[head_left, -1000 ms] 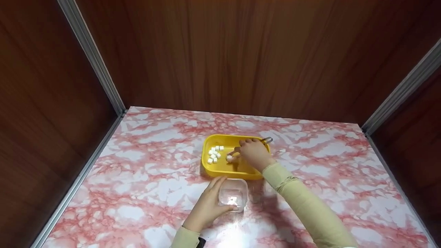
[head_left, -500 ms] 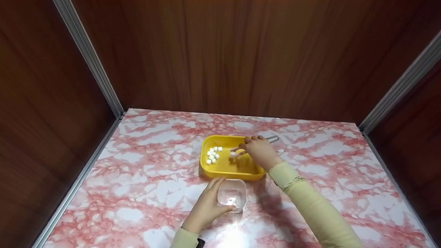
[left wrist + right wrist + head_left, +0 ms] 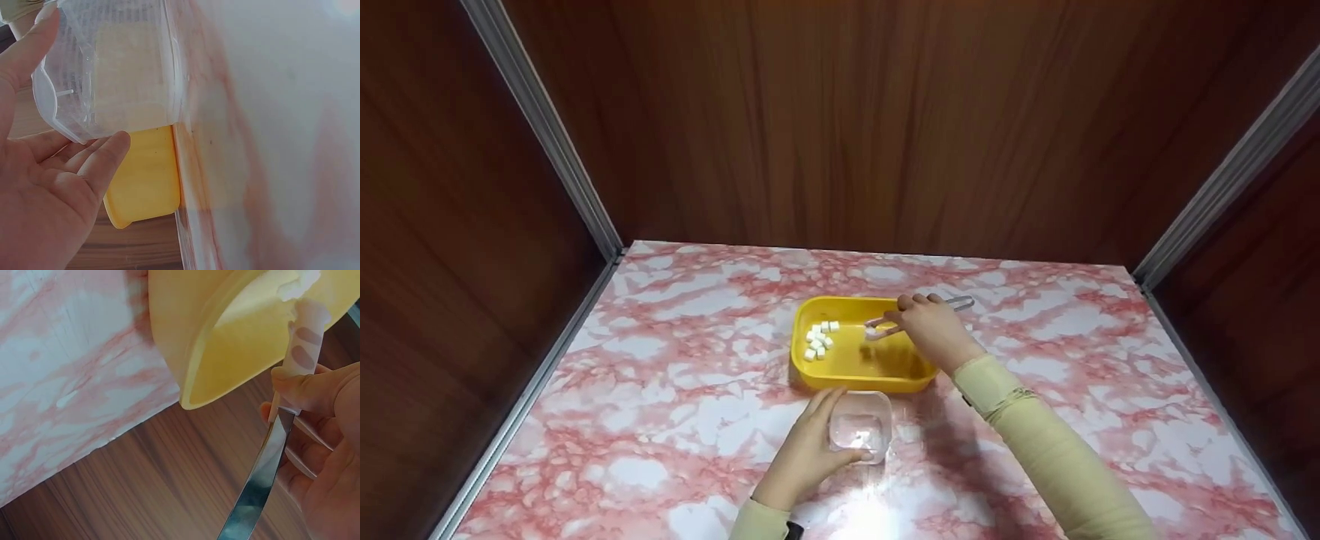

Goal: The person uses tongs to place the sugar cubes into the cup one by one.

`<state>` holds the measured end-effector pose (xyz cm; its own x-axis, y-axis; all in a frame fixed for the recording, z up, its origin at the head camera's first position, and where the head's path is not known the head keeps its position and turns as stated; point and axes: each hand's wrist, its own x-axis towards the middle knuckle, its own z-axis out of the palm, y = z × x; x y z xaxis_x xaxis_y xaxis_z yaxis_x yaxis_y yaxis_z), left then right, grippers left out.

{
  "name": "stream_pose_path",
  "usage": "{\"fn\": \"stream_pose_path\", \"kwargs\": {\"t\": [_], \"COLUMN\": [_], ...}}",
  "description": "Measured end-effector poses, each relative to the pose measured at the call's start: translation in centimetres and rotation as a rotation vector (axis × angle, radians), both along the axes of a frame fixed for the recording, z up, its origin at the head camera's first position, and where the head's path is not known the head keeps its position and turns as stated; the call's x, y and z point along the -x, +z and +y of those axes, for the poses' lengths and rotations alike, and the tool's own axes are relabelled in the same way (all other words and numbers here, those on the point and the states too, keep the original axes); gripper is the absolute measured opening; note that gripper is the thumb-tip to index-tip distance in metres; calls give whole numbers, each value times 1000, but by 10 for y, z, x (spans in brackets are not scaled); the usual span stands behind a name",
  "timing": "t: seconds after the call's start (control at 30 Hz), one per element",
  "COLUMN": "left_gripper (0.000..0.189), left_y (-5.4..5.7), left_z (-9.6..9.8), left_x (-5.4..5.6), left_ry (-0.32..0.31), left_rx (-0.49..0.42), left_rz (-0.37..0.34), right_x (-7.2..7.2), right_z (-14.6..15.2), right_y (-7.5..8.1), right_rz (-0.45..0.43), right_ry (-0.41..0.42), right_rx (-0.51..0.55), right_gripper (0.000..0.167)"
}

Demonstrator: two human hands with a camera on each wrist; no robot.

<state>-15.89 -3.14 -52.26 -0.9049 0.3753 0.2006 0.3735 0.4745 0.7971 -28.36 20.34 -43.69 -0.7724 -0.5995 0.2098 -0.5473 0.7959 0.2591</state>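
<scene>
My right hand [image 3: 936, 328] pinches a pair of tongs [image 3: 259, 484] with a metal handle and pale pink tips, over the right part of a yellow tray [image 3: 840, 379]. Between the tips, a small white cube [image 3: 871, 334] appears held above the tray floor, where a shadow falls. Several more white cubes [image 3: 817, 342] lie grouped at the tray's left side. Just in front of the tray, my left hand [image 3: 804, 450] grips a clear plastic container [image 3: 861, 401], thumb at the near side and fingers at the far left. Glare hides whether anything lies inside it.
The table [image 3: 675, 420] has a red and white marbled top. Dark wood panels [image 3: 840, 135] stand at the back and both sides, with metal strips [image 3: 547, 127] at the corners. A small pale mark or bit [image 3: 66, 399] shows on the tabletop beside the tray.
My right hand has risen slightly and moved a little right, lifting the tongs with the cube off the tray floor. My left hand stays on the container.
</scene>
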Motion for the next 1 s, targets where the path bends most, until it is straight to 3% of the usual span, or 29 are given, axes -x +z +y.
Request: {"fn": "stream_pose_path", "kwargs": {"t": [0.57, 1.0], "left_gripper": [99, 96], "left_y": [-2, -1], "left_z": [1, 0], "left_x": [-2, 0], "left_ry": [-8, -4], "left_rx": [-1, -6], "left_rz": [-1, 9], "right_x": [-11, -21], "right_z": [8, 13], "right_y": [12, 16], "right_rz": [-30, 18], "right_ry": [-28, 2], "right_rx": [22, 54], "right_gripper": [45, 40]}}
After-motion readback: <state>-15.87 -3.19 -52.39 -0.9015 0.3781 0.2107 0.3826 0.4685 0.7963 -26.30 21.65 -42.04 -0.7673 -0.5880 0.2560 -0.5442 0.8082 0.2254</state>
